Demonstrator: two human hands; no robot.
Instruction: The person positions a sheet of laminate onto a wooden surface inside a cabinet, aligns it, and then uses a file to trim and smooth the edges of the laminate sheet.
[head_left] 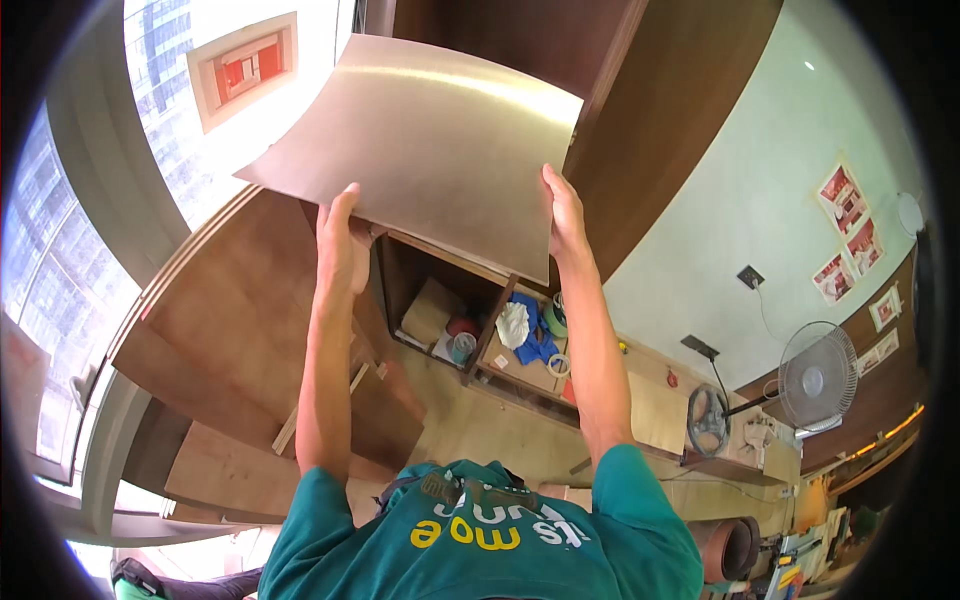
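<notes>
left hand (342,245) pinching the near edge of a sheet (440,150), right hand (567,215) pinching its right edge, sheet (shiny, bowed) held aloft, blue cloth (534,338) near a shelf's left edge

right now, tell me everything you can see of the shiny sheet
The sheet is thin, smooth, silvery-tan, metallic-looking and roughly four-sided, with bright glare near its far edge. It appears bowed, held out before the person: the left hand's grip on its near edge, the right hand's grip on its right edge.
</notes>
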